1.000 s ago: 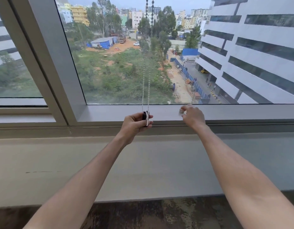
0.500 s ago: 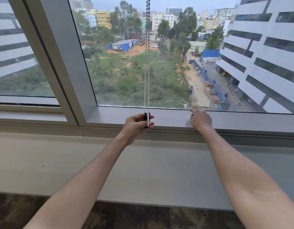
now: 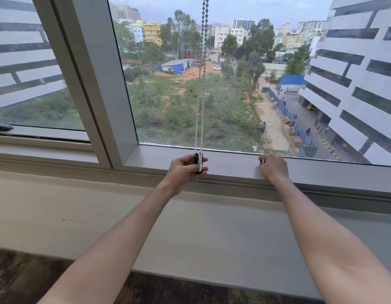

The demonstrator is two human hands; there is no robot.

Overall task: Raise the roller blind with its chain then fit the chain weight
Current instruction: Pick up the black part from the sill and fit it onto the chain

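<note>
The bead chain (image 3: 202, 110) hangs as a double strand down the middle of the window, dark against the sky and white lower down. Its bottom loop runs over a black chain weight (image 3: 198, 164), which my left hand (image 3: 185, 172) grips upright just in front of the window's lower frame. To the right, my right hand (image 3: 273, 168) rests on that frame with its fingers curled and pinches a small dark-and-white piece (image 3: 262, 162) at its fingertips. The roller blind itself is out of view above.
The lower window frame (image 3: 234, 163) runs across behind both hands, and a slanted mullion (image 3: 95, 88) stands to the left. A wide grey sill (image 3: 212, 229) lies under my forearms. Dark patterned floor (image 3: 19, 279) shows at the bottom.
My right hand has dropped a little and settled on the lower frame, fingers curled tighter. My left hand keeps hold of the weight and chain. My head has turned, so the view has shifted.
</note>
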